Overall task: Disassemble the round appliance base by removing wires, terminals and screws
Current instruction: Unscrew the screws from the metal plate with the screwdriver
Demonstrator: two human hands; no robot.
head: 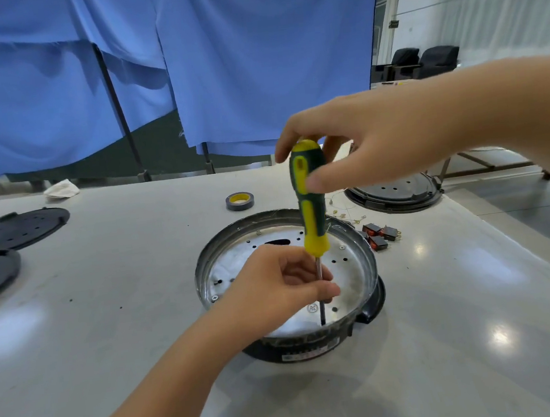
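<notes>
The round appliance base, a shiny metal pan in a black plastic ring, sits at the middle of the white table. A yellow and green screwdriver stands upright in it, its tip down at the pan's near edge beside a screw. My right hand grips the top of the handle from above. My left hand pinches the metal shaft just below the handle. Other screws show in the pan floor, at the left and at the right.
A roll of tape lies behind the base. Small red and black switches and thin loose wires lie to its right. Another round base sits at back right, black perforated plates at left. The table edge runs diagonally on the right.
</notes>
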